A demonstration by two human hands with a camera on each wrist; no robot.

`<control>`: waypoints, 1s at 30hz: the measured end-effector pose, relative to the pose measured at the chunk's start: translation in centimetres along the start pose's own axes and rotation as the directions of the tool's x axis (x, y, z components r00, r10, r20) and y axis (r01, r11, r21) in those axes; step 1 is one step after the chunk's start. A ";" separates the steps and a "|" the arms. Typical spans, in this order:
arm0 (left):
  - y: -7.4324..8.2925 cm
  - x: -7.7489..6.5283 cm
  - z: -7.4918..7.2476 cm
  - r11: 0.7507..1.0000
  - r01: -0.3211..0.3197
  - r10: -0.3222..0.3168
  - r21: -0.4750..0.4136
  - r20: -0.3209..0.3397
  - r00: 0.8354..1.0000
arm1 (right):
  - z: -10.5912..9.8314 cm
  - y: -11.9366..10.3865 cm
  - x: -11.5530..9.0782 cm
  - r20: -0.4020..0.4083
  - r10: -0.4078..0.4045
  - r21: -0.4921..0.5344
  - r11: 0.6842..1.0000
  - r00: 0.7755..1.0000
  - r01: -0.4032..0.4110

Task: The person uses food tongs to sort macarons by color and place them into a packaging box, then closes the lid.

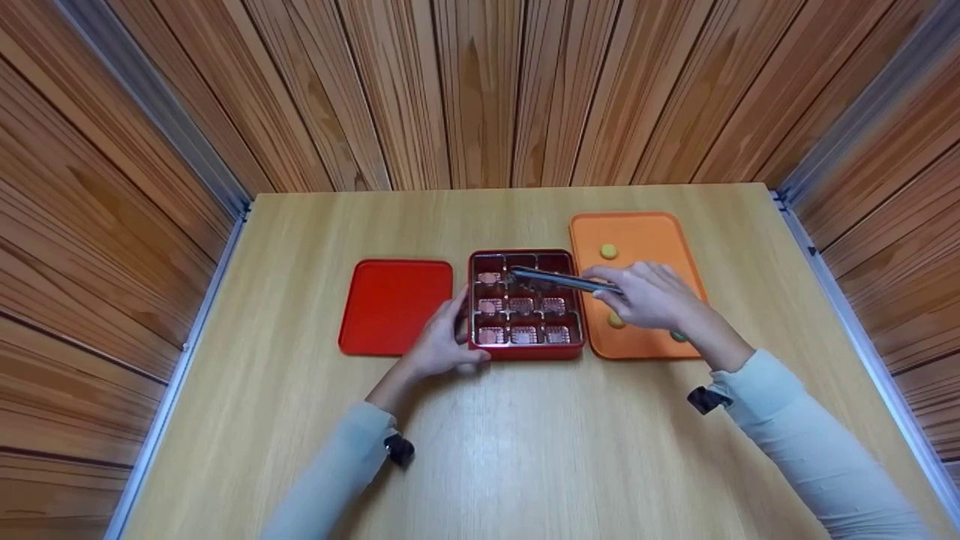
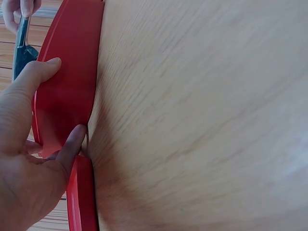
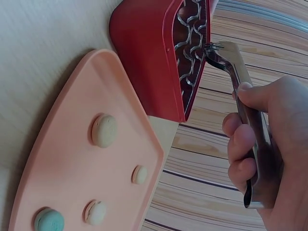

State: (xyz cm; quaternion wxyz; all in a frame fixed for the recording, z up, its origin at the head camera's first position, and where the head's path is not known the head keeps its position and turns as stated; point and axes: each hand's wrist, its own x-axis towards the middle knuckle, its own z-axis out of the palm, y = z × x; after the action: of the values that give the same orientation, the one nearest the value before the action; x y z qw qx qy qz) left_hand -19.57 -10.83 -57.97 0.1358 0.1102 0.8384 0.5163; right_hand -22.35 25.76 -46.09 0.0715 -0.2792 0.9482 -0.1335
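Observation:
My left hand point(image 1: 441, 341) holds the near left corner of a red box point(image 1: 529, 353), thumb on its front wall. A clear divided insert point(image 1: 523, 306) fills the box, and pinkish round macarons point(image 1: 489, 307) lie in its left column. My right hand point(image 1: 649, 295) grips metal tongs point(image 1: 562, 280) that reach leftward over the back row of compartments. In the right wrist view the tong tips point(image 3: 214, 48) overlap the box's rim; I cannot tell whether they hold anything. An orange tray point(image 1: 645, 225) carries several macarons, among them a yellow one point(image 1: 608, 251) and a green one point(image 3: 49, 220).
Left of the box lies a flat red lid point(image 1: 396, 304), close to my left hand. The orange tray sits right beside the box, under my right forearm. Wooden plank walls point(image 1: 480, 97) rise behind the light wood table point(image 1: 510, 450) and on both sides.

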 end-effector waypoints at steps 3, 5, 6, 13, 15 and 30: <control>0.0 0.0 0.0 1.000 0.007 -0.007 0.005 0.005 1.000 | 0.2 -0.1 0.2 0.007 -0.008 0.018 1.000 1.000 0.008; 0.1 -0.1 0.0 1.000 0.008 -0.008 0.007 0.005 1.000 | 0.4 -0.2 0.3 0.009 -0.014 0.027 1.000 1.000 0.014; 0.1 -0.1 0.0 1.000 0.004 -0.004 0.008 0.001 1.000 | 0.5 -0.3 0.3 0.008 -0.018 0.029 0.999 1.000 0.018; 0.1 0.0 -0.1 0.999 -0.033 0.033 0.025 -0.008 0.999 | 1.1 -0.4 0.5 -0.009 -0.029 -0.001 1.000 1.000 0.029; -0.1 0.0 -0.1 0.998 -0.043 0.043 0.035 -0.012 0.999 | 1.2 -0.4 0.5 -0.013 -0.030 -0.004 1.000 0.999 0.030; 0.0 0.0 -0.1 0.999 -0.023 0.023 0.030 -0.008 1.000 | 1.3 -0.3 0.4 0.001 -0.010 0.006 1.000 1.000 0.010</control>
State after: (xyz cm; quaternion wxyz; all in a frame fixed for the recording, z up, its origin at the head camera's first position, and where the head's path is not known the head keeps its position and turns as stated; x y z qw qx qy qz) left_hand -19.62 -10.95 -57.94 0.1247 0.1197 0.8453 0.5056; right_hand -22.26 24.97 -47.30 0.0723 -0.2836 0.9464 -0.1363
